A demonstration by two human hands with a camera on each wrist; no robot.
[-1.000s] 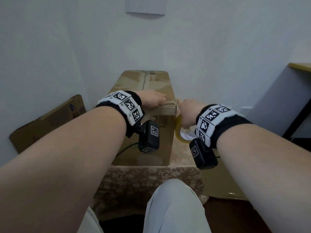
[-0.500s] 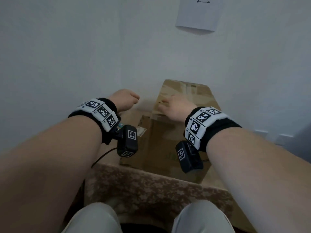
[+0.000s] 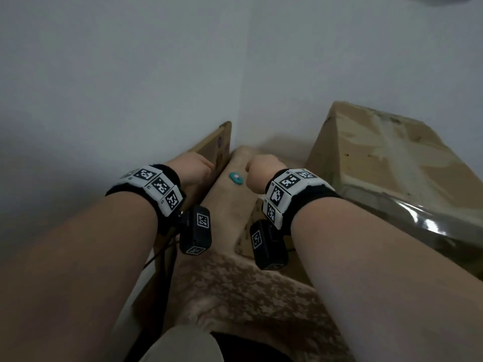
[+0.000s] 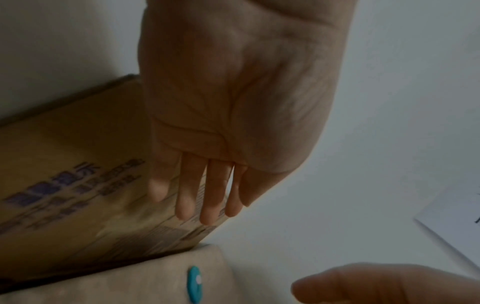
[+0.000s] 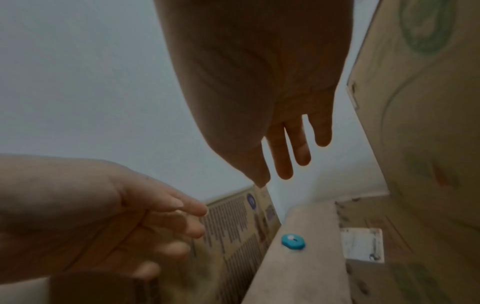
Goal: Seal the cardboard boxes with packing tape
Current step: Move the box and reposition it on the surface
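Note:
A flattened cardboard box (image 3: 218, 146) with blue print leans against the left wall, also seen as printed cardboard (image 4: 78, 185) in the left wrist view. My left hand (image 3: 194, 169) reaches to its near face with fingers (image 4: 207, 197) straight, at or just off the surface. My right hand (image 3: 257, 172) hovers beside it, fingers (image 5: 291, 156) relaxed and holding nothing. A taped brown box (image 3: 379, 165) stands to the right, its side (image 5: 415, 123) close to my right hand. No tape roll is in view.
A small teal object (image 3: 236, 178) lies on the patterned cloth surface (image 3: 235, 296) between my hands, also seen as a teal blob (image 5: 293, 241). White walls meet in a corner just behind. A white label (image 5: 362, 244) shows on cardboard low at the right.
My view and both hands swung left, away from the taped box. The right hand no longer holds the tape roll. Both hands now reach toward the flat cardboard at the wall.

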